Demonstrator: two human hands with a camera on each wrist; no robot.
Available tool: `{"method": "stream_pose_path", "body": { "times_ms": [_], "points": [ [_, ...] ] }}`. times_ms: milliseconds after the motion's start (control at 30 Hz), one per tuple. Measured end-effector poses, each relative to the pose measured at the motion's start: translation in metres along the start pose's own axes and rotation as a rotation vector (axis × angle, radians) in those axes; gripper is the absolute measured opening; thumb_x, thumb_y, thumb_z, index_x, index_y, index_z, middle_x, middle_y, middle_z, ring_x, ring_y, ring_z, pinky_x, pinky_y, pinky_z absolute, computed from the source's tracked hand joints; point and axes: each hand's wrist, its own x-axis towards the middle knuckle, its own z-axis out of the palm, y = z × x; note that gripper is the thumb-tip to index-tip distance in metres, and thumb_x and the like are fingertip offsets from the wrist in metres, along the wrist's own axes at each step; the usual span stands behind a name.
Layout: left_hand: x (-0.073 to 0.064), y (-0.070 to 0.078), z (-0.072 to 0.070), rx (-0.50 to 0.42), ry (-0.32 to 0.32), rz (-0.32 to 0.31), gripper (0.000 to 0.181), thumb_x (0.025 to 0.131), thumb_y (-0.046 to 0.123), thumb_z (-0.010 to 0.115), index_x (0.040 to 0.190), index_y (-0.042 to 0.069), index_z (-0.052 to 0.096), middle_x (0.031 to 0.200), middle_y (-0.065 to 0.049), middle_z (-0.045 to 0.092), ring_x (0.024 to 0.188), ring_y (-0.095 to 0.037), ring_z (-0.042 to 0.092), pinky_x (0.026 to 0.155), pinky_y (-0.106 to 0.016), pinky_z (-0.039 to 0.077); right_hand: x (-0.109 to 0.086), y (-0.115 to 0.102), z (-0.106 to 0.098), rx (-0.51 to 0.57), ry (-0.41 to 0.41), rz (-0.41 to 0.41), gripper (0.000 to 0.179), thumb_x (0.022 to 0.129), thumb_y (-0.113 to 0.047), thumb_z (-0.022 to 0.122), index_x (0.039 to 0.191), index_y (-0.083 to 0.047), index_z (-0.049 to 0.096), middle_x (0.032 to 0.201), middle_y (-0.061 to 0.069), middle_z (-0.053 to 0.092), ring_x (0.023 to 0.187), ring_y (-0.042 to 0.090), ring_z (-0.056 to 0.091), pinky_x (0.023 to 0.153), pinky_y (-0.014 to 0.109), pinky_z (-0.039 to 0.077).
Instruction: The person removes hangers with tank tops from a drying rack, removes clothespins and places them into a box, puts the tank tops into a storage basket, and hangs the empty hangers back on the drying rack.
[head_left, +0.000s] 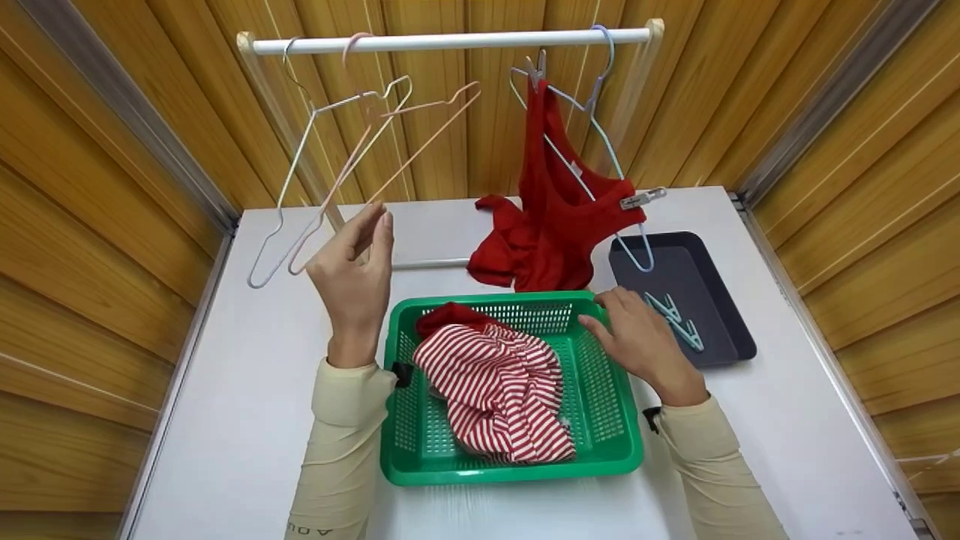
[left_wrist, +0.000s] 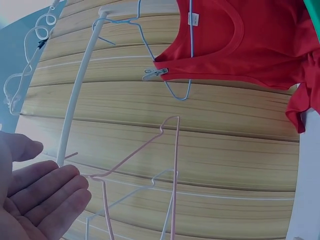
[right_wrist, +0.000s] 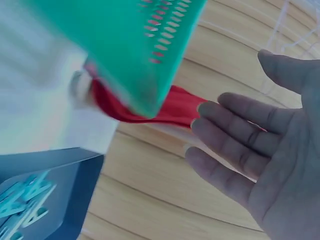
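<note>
My left hand [head_left: 356,259] is raised in front of the pink hanger [head_left: 431,141]; in the left wrist view its fingers [left_wrist: 52,197] are extended and hold nothing. Over the far right corner of the green basket [head_left: 514,474] is my right hand [head_left: 637,337]. Its fingers [right_wrist: 235,125] are spread and empty in the right wrist view. Red-and-white striped clothing [head_left: 499,397] and a red cloth [head_left: 450,316] lie in the basket. Beyond it, a red sleeveless top [head_left: 555,217] hangs from a blue hanger [head_left: 634,255] by two clothespins [head_left: 643,198], its lower part bunched on the table.
A white rod [head_left: 450,40] spans the back, carrying the hangers, among them a white hanger [head_left: 300,161] on the left. On the right, a dark tray [head_left: 720,311] holds several teal clothespins [head_left: 679,322]. Wood-grain walls [head_left: 97,247] enclose the white table [head_left: 247,420] at the sides and back.
</note>
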Motion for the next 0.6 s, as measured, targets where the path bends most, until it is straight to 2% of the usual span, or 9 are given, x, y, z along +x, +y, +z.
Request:
{"method": "stream_pose_path", "body": {
  "times_ms": [333,500,600],
  "points": [
    [-0.005,0.0,0.007,-0.01,-0.045,-0.01,0.016,0.099,0.006,0.076,0.111,-0.003,0.081,0.106,-0.012,0.08,0.094,-0.024,0.079,0.088,-0.027,0.062,-0.012,0.026,0.024,-0.078,-0.014,0.057,0.052,0.108,-0.031,0.063,0.13,0.015,0.053,0.119,0.03,0.057,0.108,0.045,0.055,0.098,0.062,0.05],
    [-0.007,0.0,0.012,-0.007,-0.062,-0.006,0.017,0.1,0.006,0.075,0.112,-0.004,0.08,0.106,-0.012,0.08,0.094,-0.024,0.079,0.088,-0.031,0.063,-0.016,0.033,0.036,-0.089,0.002,0.055,0.045,0.109,-0.03,0.059,0.121,0.013,0.054,0.113,0.029,0.055,0.105,0.045,0.052,0.092,0.063,0.048],
    [-0.009,0.001,0.015,0.007,-0.086,-0.014,0.02,0.1,0.008,0.075,0.115,-0.005,0.079,0.11,-0.014,0.079,0.1,-0.024,0.078,0.091,-0.034,0.062,-0.017,0.035,0.041,-0.1,0.004,0.052,0.04,0.109,-0.028,0.059,0.115,0.011,0.054,0.108,0.026,0.054,0.102,0.044,0.05,0.088,0.062,0.048]
  ]
}}
